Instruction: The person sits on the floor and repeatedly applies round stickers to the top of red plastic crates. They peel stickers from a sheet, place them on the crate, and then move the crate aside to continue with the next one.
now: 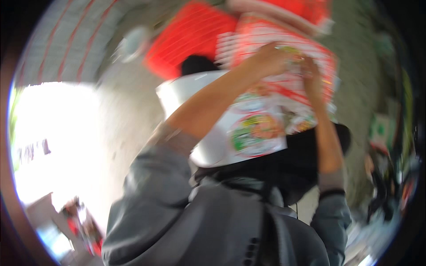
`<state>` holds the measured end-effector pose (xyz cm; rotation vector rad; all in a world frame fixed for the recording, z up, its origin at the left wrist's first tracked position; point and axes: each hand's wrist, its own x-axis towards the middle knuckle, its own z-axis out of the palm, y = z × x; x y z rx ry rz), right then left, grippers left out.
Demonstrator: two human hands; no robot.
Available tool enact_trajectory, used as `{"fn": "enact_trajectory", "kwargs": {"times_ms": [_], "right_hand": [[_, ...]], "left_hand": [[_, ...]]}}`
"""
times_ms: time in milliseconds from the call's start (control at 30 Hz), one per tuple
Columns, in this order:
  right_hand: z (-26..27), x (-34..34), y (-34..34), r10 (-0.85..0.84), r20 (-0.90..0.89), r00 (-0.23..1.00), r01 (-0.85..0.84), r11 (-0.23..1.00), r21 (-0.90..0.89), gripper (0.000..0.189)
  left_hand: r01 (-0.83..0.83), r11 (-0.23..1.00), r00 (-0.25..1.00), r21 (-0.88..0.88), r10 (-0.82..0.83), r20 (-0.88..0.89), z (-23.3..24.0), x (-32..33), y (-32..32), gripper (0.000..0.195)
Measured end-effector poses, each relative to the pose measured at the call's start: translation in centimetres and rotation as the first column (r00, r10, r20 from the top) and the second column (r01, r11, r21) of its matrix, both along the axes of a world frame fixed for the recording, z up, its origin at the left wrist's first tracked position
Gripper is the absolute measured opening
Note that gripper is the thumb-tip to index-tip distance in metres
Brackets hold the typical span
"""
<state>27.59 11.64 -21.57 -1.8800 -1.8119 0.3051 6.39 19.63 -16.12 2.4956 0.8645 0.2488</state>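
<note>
My left hand (273, 60) reaches far forward over a red-and-white slatted plastic crate (263, 30). Opposite it, my right hand (310, 73) is close by, and the fingers of both meet around a small, colourful printed piece (290, 50). Motion blur hides its exact kind. Across my lap lies a curling white sheet (213, 146) under my left forearm. The sheet carries a round printed label (256, 134) with a food picture in green, yellow and orange. More printed pieces (301, 124) lie beyond my right knee, partly hidden by my right forearm.
A red plastic crate (196, 30) stands ahead on the left, another red container (299, 10) at the top. A pale round object (134, 43) is on the concrete floor (123, 109). Blurred clutter (382, 186) lines the right side, with a carton (381, 131) among it.
</note>
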Motion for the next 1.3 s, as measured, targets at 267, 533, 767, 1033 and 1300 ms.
{"fn": "enact_trajectory", "kwargs": {"times_ms": [267,533,767,1033,1300], "right_hand": [[10.7,-15.6,-8.7,0.648,-0.173,0.742,-0.633,0.762,0.139,0.042],[11.2,-15.2,-11.7,0.654,-0.193,0.731,-0.659,0.751,0.048,0.046],[11.5,-13.4,-13.8,0.589,-0.156,0.793,-0.605,0.791,-0.091,0.040],[11.9,-5.6,-13.0,0.342,-0.058,0.938,-0.346,0.917,-0.198,0.034],[13.6,-0.3,-15.7,0.137,-0.070,0.988,-0.147,0.976,-0.160,0.028]], "left_hand": [[-0.223,0.855,0.340,-0.468,0.518,0.785,11.2,-26.5,-0.2,0.043],[-0.535,-0.670,-0.376,-0.515,0.735,-0.565,-33.6,-37.9,-25.1,0.121],[-0.380,-0.910,-0.677,-0.163,0.394,-0.622,-40.1,-28.6,-33.8,0.115],[-0.925,0.122,0.149,-0.361,0.988,-0.047,-36.2,-25.4,-27.9,0.062],[-0.828,0.421,0.519,-0.369,0.825,-0.224,-35.1,-22.5,-29.0,0.051]]}}
